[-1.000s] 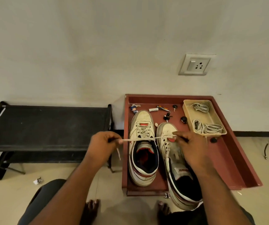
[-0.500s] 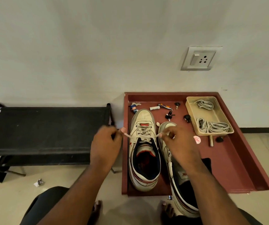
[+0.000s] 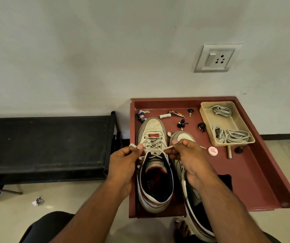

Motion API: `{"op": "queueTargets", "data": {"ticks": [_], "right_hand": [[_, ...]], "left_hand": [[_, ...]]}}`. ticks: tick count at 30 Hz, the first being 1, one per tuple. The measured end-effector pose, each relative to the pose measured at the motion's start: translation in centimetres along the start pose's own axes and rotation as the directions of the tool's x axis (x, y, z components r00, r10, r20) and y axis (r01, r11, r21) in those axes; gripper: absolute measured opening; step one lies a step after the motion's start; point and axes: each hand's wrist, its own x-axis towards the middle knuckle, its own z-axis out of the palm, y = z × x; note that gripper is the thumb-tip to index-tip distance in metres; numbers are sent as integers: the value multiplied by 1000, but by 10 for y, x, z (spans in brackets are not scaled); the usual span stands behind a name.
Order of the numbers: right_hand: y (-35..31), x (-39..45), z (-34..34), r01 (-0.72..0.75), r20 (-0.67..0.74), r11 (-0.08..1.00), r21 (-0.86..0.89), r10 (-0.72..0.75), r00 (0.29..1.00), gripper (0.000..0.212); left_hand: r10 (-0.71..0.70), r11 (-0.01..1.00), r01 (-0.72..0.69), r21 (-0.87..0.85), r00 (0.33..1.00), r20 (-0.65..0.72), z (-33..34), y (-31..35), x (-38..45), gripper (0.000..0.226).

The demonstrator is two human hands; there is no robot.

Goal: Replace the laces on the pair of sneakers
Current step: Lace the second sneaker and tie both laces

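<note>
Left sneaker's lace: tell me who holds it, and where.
Both hands pinch the lace: left hand its left end, right hand its right end, above the left sneaker.

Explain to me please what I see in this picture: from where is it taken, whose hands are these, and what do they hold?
There is no machine here. A person wears a camera on the head, so the one picture looks forward and down at that person's own two arms.

The left hand and the right hand each pinch one end of a pale lace, which runs through the top eyelets of the left sneaker. The second sneaker lies beside it, partly under the right arm.

Both shoes sit in a dark red tray on the floor by the wall. In the tray is also a beige plastic box holding bundles of laces, plus small items such as keys and tiny figures. To the left stands a low black rack.
</note>
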Motion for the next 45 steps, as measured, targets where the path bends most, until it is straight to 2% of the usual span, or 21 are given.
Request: {"op": "queueTargets", "data": {"ticks": [4,9,13,18,24,27,31,35,38,40,42,45], "right_hand": [[4,-2,1,-25,-6,998,55,26,1000,23],[6,-1,-10,-38,-75,984,176,52,996,21],[4,-6,-11,39,-82,983,181,-25,996,18],[-18,-24,-6,211,-1,966,148,-213,977,13],[-50,-48,4,341,53,927,155,-352,934,15],[-70,-61,7,366,84,918,153,-381,921,19],[-93,-81,10,393,126,914,97,-403,906,9],[-112,-103,13,381,181,914,141,-402,898,11],[-126,-114,12,453,191,886,94,-463,866,14],[-132,-115,10,523,187,852,-10,-512,838,14],[-137,-113,8,569,185,811,-137,-544,819,12],[-140,-107,7,602,180,771,-208,-575,798,11]], "left_hand": [[-20,999,16,-42,996,-81,3,-5,4,18],[-5,993,-9,-114,993,-120,-4,-10,6,13],[25,988,-34,-148,998,-66,-6,-4,3,13],[262,965,-262,-2,965,30,-6,22,-4,20],[414,910,-415,4,909,51,5,60,-25,15],[448,893,-450,19,892,68,11,81,-39,15],[540,825,-553,118,832,126,18,108,-64,19],[515,824,-544,160,836,190,25,128,-90,16],[574,753,-610,244,792,208,31,143,-101,13],[601,708,-645,288,764,233,35,150,-108,17],[605,699,-650,297,759,240,39,155,-112,16],[598,722,-638,269,770,223,43,159,-113,9]]}}
